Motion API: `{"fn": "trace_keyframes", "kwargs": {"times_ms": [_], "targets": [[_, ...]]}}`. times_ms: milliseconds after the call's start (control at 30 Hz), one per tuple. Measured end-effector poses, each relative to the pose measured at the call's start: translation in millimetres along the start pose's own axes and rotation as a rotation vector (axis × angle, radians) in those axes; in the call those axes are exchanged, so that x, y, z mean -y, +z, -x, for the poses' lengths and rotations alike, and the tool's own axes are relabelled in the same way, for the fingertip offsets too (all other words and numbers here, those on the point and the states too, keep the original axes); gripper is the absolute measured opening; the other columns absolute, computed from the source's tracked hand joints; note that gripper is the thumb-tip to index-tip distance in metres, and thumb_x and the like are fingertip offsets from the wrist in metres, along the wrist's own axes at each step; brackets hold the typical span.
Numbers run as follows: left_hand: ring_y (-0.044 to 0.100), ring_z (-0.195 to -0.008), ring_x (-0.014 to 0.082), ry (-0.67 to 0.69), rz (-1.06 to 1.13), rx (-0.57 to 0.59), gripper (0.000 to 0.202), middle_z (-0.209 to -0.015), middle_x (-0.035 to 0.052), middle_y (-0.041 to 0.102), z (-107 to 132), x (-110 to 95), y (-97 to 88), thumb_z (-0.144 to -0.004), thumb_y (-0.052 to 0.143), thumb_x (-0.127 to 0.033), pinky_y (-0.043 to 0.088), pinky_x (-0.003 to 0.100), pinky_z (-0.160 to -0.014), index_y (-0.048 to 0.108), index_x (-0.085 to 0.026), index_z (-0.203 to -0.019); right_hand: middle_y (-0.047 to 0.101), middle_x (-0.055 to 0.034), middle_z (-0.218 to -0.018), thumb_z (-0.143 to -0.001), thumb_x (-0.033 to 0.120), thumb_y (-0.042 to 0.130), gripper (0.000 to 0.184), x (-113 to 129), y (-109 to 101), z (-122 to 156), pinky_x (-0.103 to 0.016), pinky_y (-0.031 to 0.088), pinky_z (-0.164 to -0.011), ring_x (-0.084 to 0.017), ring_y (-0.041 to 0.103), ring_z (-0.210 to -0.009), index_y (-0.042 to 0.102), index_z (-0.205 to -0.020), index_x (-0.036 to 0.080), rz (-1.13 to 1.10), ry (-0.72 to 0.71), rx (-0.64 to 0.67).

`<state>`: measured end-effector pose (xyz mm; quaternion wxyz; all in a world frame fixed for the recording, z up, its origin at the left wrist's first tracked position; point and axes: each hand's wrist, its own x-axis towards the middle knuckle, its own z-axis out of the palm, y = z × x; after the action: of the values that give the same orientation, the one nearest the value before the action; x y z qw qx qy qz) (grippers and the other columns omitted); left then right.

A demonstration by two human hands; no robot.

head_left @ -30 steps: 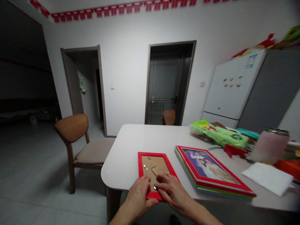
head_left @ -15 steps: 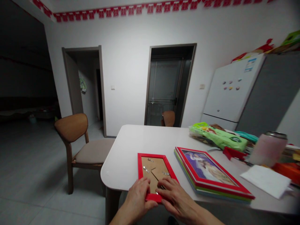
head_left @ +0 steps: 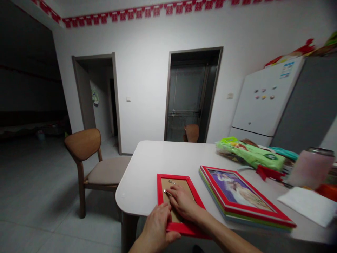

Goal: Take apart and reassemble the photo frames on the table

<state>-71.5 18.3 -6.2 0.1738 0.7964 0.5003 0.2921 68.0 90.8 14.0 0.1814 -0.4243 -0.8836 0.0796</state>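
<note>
The left hand is closed on the near left corner of a red picture frame, with its thumb along the near edge and its bent fingers at the left side. The right hand lies over the frame's brown backing board, palm down, its fingertips at a small metal clip by the left edge; whether they pinch it or only press it cannot be told. The hands are close together on the one frame (whether they touch is hard to make out). In the head view, the frame lies back side up at the near edge of a white table, and a second clip shows near its far edge. Just to the right is a stack of frames, the top one a red frame around a photo, above green and greyish edges. Beyond the stack lie a green packet and a red item, with a pink jar and a white sheet farther right. A wooden chair stands left of the table.
</note>
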Motion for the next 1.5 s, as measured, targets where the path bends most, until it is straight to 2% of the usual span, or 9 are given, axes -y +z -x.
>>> {"fn": "trace_keyframes", "kwargs": {"times_ms": [133, 367, 533, 633, 900, 1033, 1167, 1333, 1500], "targets": [[0.044, -0.107, 0.0267, -0.02, -0.004, 0.026, 0.065, -0.116, 0.0136, 0.049, 1, -2, -4.1, -0.053, 0.071, -0.033, 0.034, 0.039, -0.092, 0.048, -0.012, -0.11, 0.055, -0.007, -0.084, -0.076, 0.019, 0.039, 0.022, 1, 9, -16, -0.028, 0.033, -0.075, -0.017, 0.046, -0.084, 0.06, -0.074, 0.016, 0.101, -0.041, 0.018], [0.042, -0.109, 0.0266, -0.032, -0.006, 0.032, 0.064, -0.118, 0.0155, 0.047, 3, 0, -4.4, -0.054, 0.071, -0.033, 0.033, 0.039, -0.094, 0.049, -0.01, -0.11, 0.056, -0.007, -0.087, -0.075, 0.021, 0.041, 0.02, 1, 8, -7, -0.027, 0.032, -0.075, -0.017, 0.046, -0.084, 0.06, -0.082, 0.018, 0.065, -0.123, 0.055], [0.039, -0.112, 0.0269, -0.05, -0.025, 0.062, 0.07, -0.119, 0.0157, 0.047, 7, 4, 0.6, -0.051, 0.073, -0.03, 0.028, 0.041, -0.097, 0.046, -0.012, -0.113, 0.06, -0.0085, -0.092, -0.077, 0.025, 0.038, 0.028, -22, 9, -24, -0.022, 0.035, -0.072, -0.015, 0.052, -0.083, 0.061, -0.091, 0.015, -0.014, 0.174, -0.088], [0.039, -0.112, 0.0278, -0.057, -0.036, 0.069, 0.072, -0.119, 0.0176, 0.046, 9, 3, 2.2, -0.051, 0.073, -0.029, 0.029, 0.04, -0.097, 0.045, -0.009, -0.114, 0.064, -0.0071, -0.081, -0.074, 0.028, 0.043, 0.024, -36, 11, -38, -0.022, 0.036, -0.062, -0.015, 0.055, -0.073, 0.063, -0.079, 0.016, -0.004, 0.314, -0.113], [0.038, -0.112, 0.0299, -0.067, -0.123, 0.119, 0.075, -0.122, 0.0192, 0.043, 10, 1, -0.6, -0.051, 0.072, -0.028, 0.032, 0.042, -0.095, 0.042, -0.009, -0.117, 0.065, -0.0096, -0.075, -0.068, 0.031, 0.05, 0.018, -53, 23, -60, -0.024, 0.033, -0.055, -0.018, 0.057, -0.07, 0.061, -0.07, 0.017, 0.002, 0.541, -0.184], [0.041, -0.111, 0.0293, 0.01, -0.185, 0.131, 0.072, -0.119, 0.0172, 0.047, 8, 1, -2.6, -0.052, 0.071, -0.033, 0.028, 0.048, -0.095, 0.043, -0.012, -0.115, 0.064, -0.0086, -0.069, -0.069, 0.034, 0.049, 0.021, -54, 16, -60, -0.023, 0.033, -0.054, -0.016, 0.056, -0.064, 0.059, -0.065, 0.016, -0.066, 0.542, -0.247], [0.037, -0.114, 0.029, 0.053, -0.246, 0.154, 0.054, -0.121, 0.0145, 0.045, -3, -15, 5.4, -0.055, 0.07, -0.035, 0.022, 0.052, -0.096, 0.051, -0.016, -0.101, 0.064, -0.0066, -0.065, -0.074, 0.037, 0.037, 0.033, -53, -3, -43, -0.023, 0.035, -0.056, -0.014, 0.054, -0.06, 0.058, -0.062, 0.016, -0.19, 0.44, -0.301], [0.032, -0.117, 0.0286, 0.019, -0.265, 0.252, 0.051, -0.125, 0.0181, 0.039, -11, -32, 17.6, -0.058, 0.058, -0.012, 0.025, 0.045, -0.097, 0.047, -0.009, -0.109, 0.064, -0.0047, -0.071, -0.073, 0.038, 0.036, 0.033, -57, -27, 9, -0.024, 0.04, -0.06, -0.015, 0.056, -0.067, 0.06, -0.074, 0.015, -0.409, 0.4, -0.346], [0.04, -0.112, 0.0248, 0.039, -0.008, -0.023, 0.045, -0.122, 0.0124, 0.045, -10, -36, -3.6, -0.058, 0.05, -0.01, 0.032, 0.041, -0.094, 0.05, -0.017, -0.102, 0.06, -0.0055, -0.074, -0.065, 0.04, 0.047, 0.033, -40, -28, 58, -0.022, 0.039, -0.05, -0.012, 0.054, -0.06, 0.056, -0.085, 0.014, -1.042, 0.668, -0.661]]}}
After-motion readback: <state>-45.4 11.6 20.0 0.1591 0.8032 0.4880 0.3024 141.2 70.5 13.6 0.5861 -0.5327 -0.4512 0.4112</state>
